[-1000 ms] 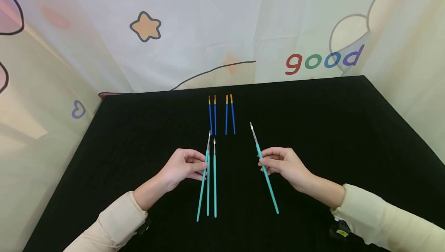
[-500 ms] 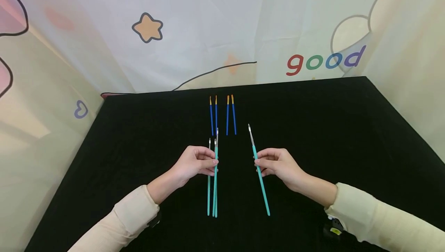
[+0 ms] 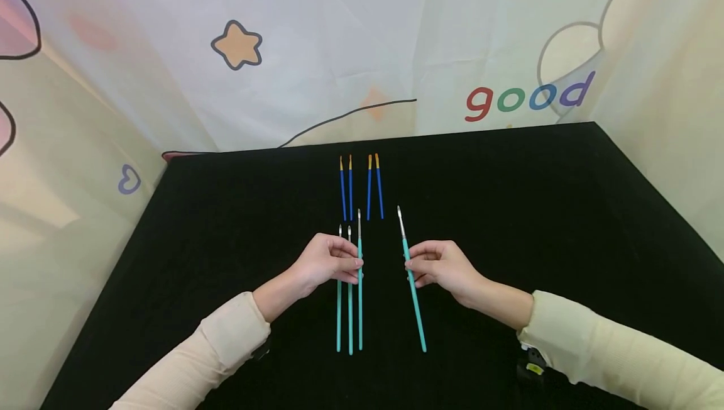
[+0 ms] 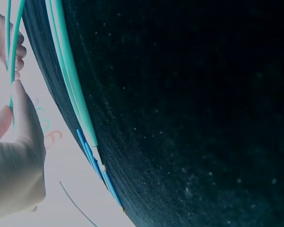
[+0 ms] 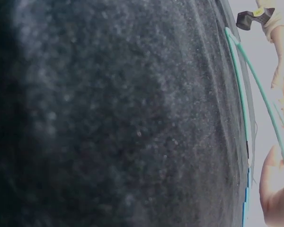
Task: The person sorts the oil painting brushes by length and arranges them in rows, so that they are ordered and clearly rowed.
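In the head view my left hand (image 3: 322, 264) pinches a teal-handled paintbrush (image 3: 360, 309) between thumb and fingers, bristle end pointing away. Two more teal paintbrushes (image 3: 350, 319) lie side by side just left of it, partly covered by that hand. My right hand (image 3: 447, 270) holds another teal paintbrush (image 3: 416, 312) by the handle, its tip leaning left. A gap of black cloth separates the two held brushes. The left wrist view shows the lying teal brushes (image 4: 68, 71) close together; in the right wrist view, my right hand (image 5: 277, 194) sits at the right edge.
Several blue-handled paintbrushes (image 3: 369, 193) with orange tips lie farther back, in two pairs. Black cloth (image 3: 537, 209) covers the table. Behind it hangs a pale printed curtain (image 3: 339, 33) with a star and the word "good".
My left hand has carried its brush rightward over the two lying brushes, and the brush has straightened from a slant. My right hand has moved left with its brush, narrowing the gap.
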`<action>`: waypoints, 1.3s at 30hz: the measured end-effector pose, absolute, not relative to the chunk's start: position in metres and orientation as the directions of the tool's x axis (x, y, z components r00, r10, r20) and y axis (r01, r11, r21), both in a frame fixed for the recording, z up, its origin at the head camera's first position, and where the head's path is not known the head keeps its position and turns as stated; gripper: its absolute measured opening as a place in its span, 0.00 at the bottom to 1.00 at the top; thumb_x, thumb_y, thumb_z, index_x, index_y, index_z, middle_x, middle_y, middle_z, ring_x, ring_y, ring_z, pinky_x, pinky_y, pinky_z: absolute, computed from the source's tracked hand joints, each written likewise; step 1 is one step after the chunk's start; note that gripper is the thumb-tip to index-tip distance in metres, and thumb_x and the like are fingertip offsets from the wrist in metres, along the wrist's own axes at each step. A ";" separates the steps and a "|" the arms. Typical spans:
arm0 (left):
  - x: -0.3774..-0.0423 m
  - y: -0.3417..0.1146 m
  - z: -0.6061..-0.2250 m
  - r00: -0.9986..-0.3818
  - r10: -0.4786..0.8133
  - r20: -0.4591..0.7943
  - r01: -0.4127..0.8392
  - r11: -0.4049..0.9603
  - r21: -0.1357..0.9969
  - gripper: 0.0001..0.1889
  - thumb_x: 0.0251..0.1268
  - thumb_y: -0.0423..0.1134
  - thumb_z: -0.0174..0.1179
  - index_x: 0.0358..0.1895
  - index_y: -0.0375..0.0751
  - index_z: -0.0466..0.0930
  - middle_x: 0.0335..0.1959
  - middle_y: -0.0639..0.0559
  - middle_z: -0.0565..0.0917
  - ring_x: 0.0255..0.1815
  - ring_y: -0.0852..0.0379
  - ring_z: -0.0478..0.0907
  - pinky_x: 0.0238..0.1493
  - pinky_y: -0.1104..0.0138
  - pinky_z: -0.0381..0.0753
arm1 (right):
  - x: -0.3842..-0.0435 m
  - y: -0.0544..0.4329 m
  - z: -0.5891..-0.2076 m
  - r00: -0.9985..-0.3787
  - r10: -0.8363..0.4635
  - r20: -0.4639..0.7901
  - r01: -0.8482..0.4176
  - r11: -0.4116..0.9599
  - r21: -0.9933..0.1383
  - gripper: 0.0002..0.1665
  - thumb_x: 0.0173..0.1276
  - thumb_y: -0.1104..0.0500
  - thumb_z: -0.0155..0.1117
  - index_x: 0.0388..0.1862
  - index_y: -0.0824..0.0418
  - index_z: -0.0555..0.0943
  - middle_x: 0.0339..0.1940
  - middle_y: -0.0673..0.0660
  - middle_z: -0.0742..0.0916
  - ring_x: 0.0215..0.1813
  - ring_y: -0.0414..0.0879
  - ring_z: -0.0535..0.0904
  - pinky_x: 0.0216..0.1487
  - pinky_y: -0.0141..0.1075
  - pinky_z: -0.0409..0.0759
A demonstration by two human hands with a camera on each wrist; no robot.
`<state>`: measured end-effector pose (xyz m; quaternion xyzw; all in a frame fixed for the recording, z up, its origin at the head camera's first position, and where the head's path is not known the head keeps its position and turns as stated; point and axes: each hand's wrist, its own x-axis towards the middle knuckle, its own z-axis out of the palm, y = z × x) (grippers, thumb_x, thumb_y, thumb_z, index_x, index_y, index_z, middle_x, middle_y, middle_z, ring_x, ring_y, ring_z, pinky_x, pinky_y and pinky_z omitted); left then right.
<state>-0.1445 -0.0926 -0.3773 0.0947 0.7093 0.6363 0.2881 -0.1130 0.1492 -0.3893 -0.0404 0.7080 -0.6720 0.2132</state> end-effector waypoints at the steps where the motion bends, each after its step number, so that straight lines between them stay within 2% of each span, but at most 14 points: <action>1: -0.145 -0.092 -0.378 -0.815 0.501 -0.291 -0.232 0.179 0.956 0.12 0.59 0.25 0.56 0.43 0.17 0.72 0.29 0.38 0.82 0.25 0.55 0.81 0.34 0.61 0.82 | -0.113 0.148 -0.390 -0.905 -0.344 -0.250 0.230 0.099 -0.968 0.17 0.64 0.66 0.55 0.48 0.78 0.70 0.34 0.63 0.83 0.31 0.44 0.80 0.36 0.37 0.81; 5: -0.146 -0.089 -0.381 -0.813 0.499 -0.301 -0.230 0.200 0.953 0.09 0.59 0.24 0.57 0.40 0.19 0.74 0.31 0.34 0.82 0.24 0.55 0.81 0.33 0.61 0.82 | -0.115 0.145 -0.389 -0.906 -0.332 -0.261 0.225 0.142 -0.964 0.16 0.64 0.66 0.56 0.47 0.77 0.71 0.33 0.63 0.83 0.30 0.44 0.80 0.36 0.37 0.81; 12: -0.147 -0.085 -0.384 -0.820 0.474 -0.319 -0.236 0.227 0.945 0.06 0.57 0.23 0.57 0.36 0.21 0.74 0.25 0.40 0.82 0.23 0.54 0.81 0.31 0.60 0.82 | -0.118 0.140 -0.388 -0.905 -0.294 -0.306 0.250 0.214 -0.944 0.13 0.63 0.66 0.57 0.44 0.75 0.73 0.30 0.60 0.84 0.29 0.44 0.80 0.36 0.38 0.81; 23: -0.153 -0.081 -0.389 -0.805 0.468 -0.365 -0.259 0.275 0.926 0.08 0.58 0.23 0.57 0.40 0.20 0.74 0.26 0.39 0.83 0.23 0.54 0.82 0.32 0.61 0.82 | -0.123 0.133 -0.394 -0.897 -0.266 -0.352 0.292 0.240 -0.926 0.11 0.63 0.67 0.57 0.42 0.75 0.75 0.27 0.58 0.83 0.26 0.43 0.80 0.33 0.37 0.82; 31: -0.156 -0.077 -0.394 -0.814 0.434 -0.386 -0.265 0.314 0.912 0.09 0.56 0.22 0.57 0.41 0.21 0.73 0.25 0.37 0.82 0.19 0.56 0.80 0.29 0.62 0.82 | -0.130 0.127 -0.397 -0.870 -0.260 -0.420 0.352 0.268 -0.897 0.10 0.63 0.66 0.59 0.39 0.73 0.78 0.25 0.57 0.83 0.25 0.43 0.81 0.31 0.36 0.82; 39: -0.160 -0.075 -0.396 -0.809 0.428 -0.403 -0.283 0.316 0.905 0.10 0.56 0.22 0.57 0.42 0.22 0.73 0.23 0.41 0.82 0.19 0.56 0.80 0.29 0.62 0.82 | -0.136 0.123 -0.400 -0.837 -0.283 -0.469 0.398 0.273 -0.876 0.09 0.62 0.67 0.60 0.39 0.72 0.78 0.25 0.58 0.84 0.25 0.43 0.82 0.30 0.35 0.82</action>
